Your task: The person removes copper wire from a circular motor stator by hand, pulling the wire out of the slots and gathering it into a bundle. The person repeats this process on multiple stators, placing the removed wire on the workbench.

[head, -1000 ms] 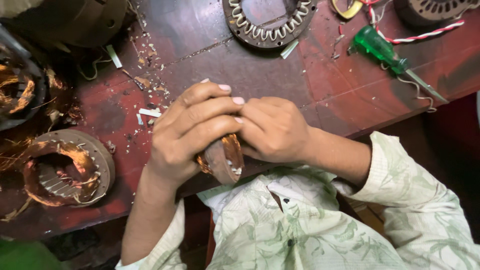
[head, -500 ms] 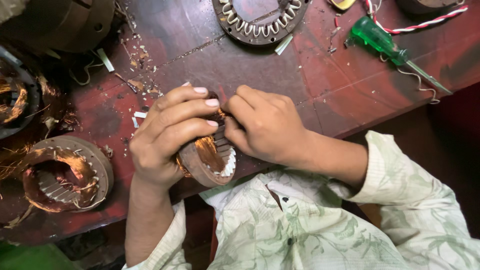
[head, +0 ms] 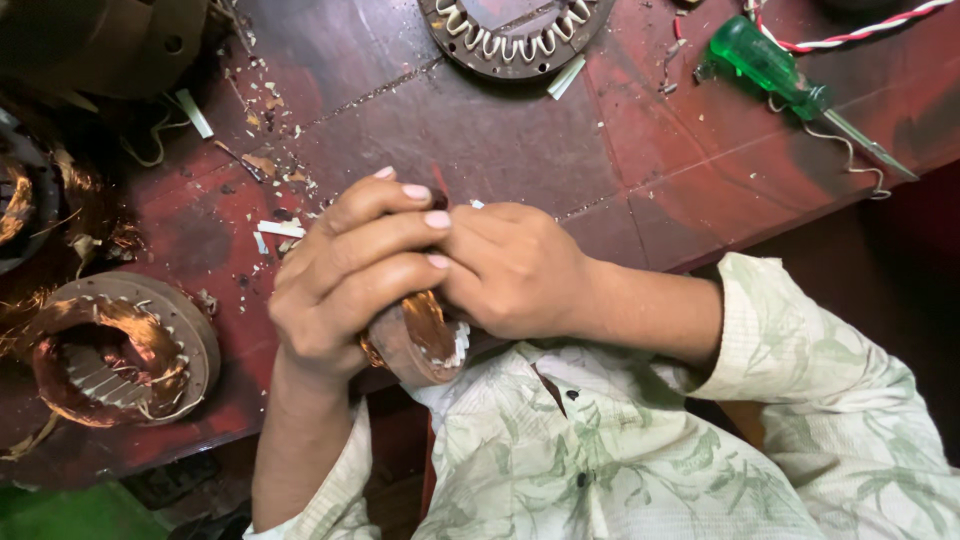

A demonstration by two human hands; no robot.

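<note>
Both my hands close around a small round motor stator (head: 420, 345) with copper winding and white slot paper, held at the near edge of the red table (head: 640, 160). My left hand (head: 350, 280) wraps over its top and left side, fingers curled. My right hand (head: 515, 270) grips it from the right, fingertips pressed against the left hand's fingers. Most of the stator is hidden under the hands.
A larger stator with copper winding (head: 105, 355) lies at the left. Another stator with white slot liners (head: 510, 30) sits at the far edge. A green-handled screwdriver (head: 775, 70) and a red-white twisted wire (head: 850, 35) lie at the right. Paper scraps litter the table.
The stator has turned in my hands and tilted back toward edge-on. My hands have closed in tighter over it, staying at the table's near edge.
</note>
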